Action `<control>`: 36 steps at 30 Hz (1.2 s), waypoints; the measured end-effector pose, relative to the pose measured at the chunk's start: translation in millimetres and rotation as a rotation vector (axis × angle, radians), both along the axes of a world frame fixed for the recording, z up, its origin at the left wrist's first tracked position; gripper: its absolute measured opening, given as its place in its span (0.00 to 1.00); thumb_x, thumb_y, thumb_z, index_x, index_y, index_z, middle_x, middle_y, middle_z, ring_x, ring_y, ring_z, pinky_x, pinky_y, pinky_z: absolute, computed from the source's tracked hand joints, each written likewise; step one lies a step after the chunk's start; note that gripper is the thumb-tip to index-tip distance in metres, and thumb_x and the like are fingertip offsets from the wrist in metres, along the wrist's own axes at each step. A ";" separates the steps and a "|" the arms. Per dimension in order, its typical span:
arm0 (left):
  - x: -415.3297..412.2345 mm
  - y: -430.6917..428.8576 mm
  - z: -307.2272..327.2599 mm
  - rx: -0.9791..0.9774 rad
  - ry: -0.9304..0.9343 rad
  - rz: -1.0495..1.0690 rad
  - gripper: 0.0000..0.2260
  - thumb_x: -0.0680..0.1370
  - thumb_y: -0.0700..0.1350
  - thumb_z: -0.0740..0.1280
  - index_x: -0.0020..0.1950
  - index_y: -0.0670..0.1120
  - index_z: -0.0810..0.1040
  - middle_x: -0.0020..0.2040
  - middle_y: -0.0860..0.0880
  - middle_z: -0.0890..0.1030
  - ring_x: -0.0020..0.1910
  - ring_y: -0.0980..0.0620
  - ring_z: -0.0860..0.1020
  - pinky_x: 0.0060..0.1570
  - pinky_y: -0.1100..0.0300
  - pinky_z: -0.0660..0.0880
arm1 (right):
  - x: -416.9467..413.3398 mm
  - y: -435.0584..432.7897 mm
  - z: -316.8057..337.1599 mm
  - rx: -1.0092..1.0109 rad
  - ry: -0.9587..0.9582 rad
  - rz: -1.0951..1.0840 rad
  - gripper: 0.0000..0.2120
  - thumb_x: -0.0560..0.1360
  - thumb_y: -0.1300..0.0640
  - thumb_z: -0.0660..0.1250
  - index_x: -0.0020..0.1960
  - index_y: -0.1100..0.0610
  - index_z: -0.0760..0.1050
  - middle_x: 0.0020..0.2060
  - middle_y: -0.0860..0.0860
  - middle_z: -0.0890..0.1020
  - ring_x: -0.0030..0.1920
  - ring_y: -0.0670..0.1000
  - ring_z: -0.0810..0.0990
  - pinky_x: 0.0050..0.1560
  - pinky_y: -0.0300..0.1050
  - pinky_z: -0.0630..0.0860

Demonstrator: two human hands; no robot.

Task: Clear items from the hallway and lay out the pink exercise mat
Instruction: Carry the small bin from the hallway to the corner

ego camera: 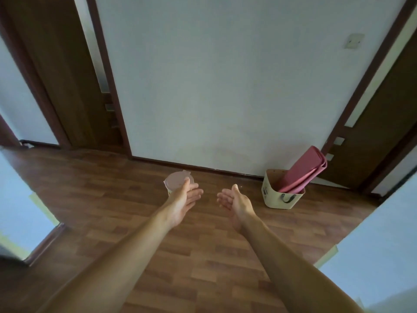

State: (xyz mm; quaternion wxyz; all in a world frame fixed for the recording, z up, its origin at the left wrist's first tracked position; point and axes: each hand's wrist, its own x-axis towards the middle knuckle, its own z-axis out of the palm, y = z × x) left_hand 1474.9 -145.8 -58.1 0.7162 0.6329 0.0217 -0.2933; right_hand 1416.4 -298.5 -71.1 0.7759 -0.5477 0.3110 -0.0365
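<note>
One rolled pink exercise mat [303,169] stands at the far right in a single cream plastic basket with a dark handle [282,196], its long axis tilted, top end leaning up and right toward the dark brown door [381,132]. One small pink-lidded container [177,180] sits far left of centre, just behind my left hand [184,198]. My left hand and right hand [234,199] are both spread and empty, palms facing each other, above the brown wood-plank floor [203,256] before the pale wall [214,75].
</note>
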 end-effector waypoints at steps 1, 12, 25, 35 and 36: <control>8.6 -1.6 -2.4 0.008 0.011 -0.006 0.23 0.82 0.57 0.49 0.66 0.44 0.72 0.55 0.48 0.80 0.58 0.50 0.76 0.64 0.55 0.66 | 8.0 -0.5 -3.7 -0.004 0.014 -0.004 0.23 0.81 0.45 0.52 0.57 0.61 0.76 0.50 0.55 0.83 0.52 0.53 0.81 0.50 0.44 0.76; 148.0 -40.8 -40.4 0.060 0.063 0.043 0.23 0.82 0.57 0.50 0.67 0.44 0.71 0.64 0.46 0.77 0.59 0.49 0.75 0.66 0.52 0.66 | 153.3 -45.7 -39.6 0.024 0.070 0.014 0.21 0.81 0.45 0.53 0.52 0.59 0.77 0.47 0.55 0.83 0.49 0.53 0.81 0.43 0.43 0.76; 321.0 -137.7 -46.1 0.044 0.122 0.195 0.21 0.82 0.55 0.53 0.62 0.40 0.74 0.63 0.41 0.77 0.59 0.48 0.76 0.61 0.60 0.69 | 363.5 -166.7 -43.3 0.109 0.088 0.149 0.24 0.81 0.46 0.53 0.64 0.65 0.71 0.58 0.60 0.79 0.57 0.57 0.78 0.62 0.49 0.72; 439.8 -134.9 -90.5 0.080 0.223 0.291 0.25 0.81 0.57 0.52 0.68 0.40 0.70 0.62 0.43 0.78 0.62 0.47 0.75 0.68 0.52 0.65 | 478.1 -167.4 -92.3 0.167 0.199 0.260 0.25 0.81 0.46 0.52 0.67 0.66 0.68 0.62 0.61 0.75 0.62 0.59 0.75 0.66 0.52 0.69; 458.0 -134.7 -96.9 0.082 0.227 0.291 0.24 0.81 0.57 0.52 0.66 0.40 0.71 0.62 0.44 0.78 0.61 0.47 0.75 0.67 0.53 0.66 | 496.1 -167.2 -97.7 0.168 0.206 0.267 0.25 0.81 0.46 0.52 0.67 0.66 0.68 0.62 0.61 0.76 0.62 0.59 0.75 0.65 0.52 0.70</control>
